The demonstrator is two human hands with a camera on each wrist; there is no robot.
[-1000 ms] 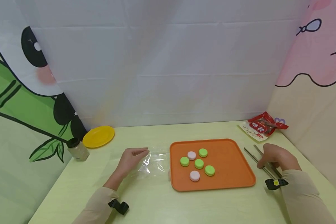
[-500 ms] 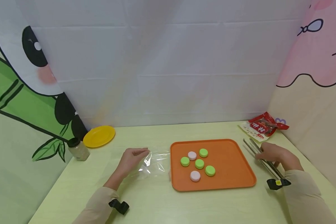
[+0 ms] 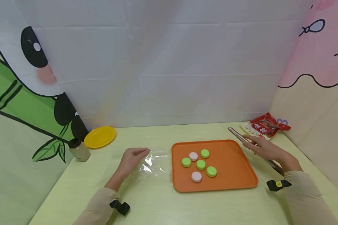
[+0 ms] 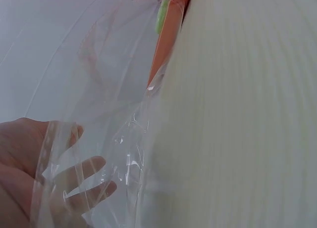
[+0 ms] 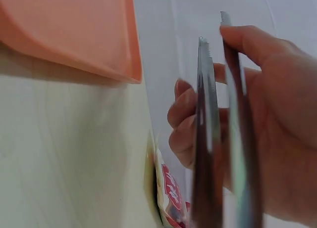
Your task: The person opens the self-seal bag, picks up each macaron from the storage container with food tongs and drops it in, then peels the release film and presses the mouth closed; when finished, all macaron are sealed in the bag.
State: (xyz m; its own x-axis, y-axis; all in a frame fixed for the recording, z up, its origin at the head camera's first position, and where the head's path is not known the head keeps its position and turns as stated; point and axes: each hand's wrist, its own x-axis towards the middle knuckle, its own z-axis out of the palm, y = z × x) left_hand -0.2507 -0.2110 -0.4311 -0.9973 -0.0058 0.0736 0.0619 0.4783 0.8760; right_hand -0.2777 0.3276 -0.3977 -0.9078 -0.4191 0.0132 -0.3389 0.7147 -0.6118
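Note:
At the left of the orange tray (image 3: 233, 168), my left hand (image 3: 133, 161) pinches the edge of a clear plastic bag (image 3: 157, 162). In the left wrist view, the fingers (image 4: 79, 173) show through the film. My right hand (image 3: 270, 151) grips metal tongs (image 3: 236, 135) beside the tray's right edge, their tips pointing to the back left. The right wrist view shows the thumb on one arm of the tongs (image 5: 205, 114) and the fingers around the other, with a gap between the arms. On the tray lie several green macarons (image 3: 201, 164) and two pale pink macarons (image 3: 196, 177).
A yellow plate (image 3: 99, 137) and a jar with a black lid (image 3: 79, 150) stand at the back left. The red and white snack packet (image 3: 266, 126) lies at the back right, behind my right hand. A white cloth backdrop (image 3: 186, 78) hangs behind the table.
My right hand has lifted the tongs and swung their tips left toward the tray's back right corner; the arms look closer together. My left hand and the bag have barely moved.

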